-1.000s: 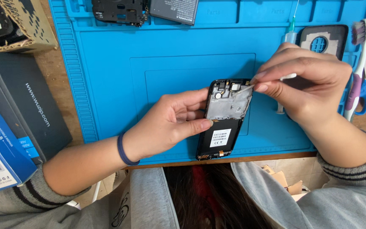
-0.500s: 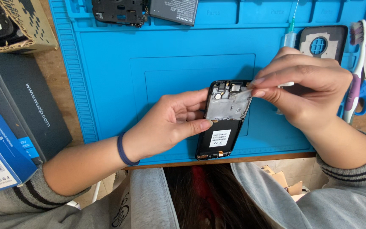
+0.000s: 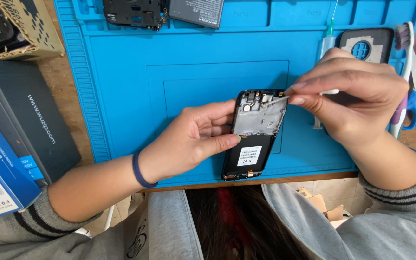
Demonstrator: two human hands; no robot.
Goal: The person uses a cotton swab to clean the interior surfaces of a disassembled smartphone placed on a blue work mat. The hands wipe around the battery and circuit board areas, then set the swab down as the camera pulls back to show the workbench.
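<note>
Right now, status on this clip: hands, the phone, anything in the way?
Left hand grips opened phone by its edge, above blue mat. Right hand pinches thin pale stick, tip at phone's top corner. Nothing blocking; syringe lies behind.

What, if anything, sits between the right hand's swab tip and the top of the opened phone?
Nothing visible. The right hand pinches a thin swab whose tip lies right on the upper part of the phone, near the camera parts. The left hand grips the phone's left edge, away from that spot.
</note>
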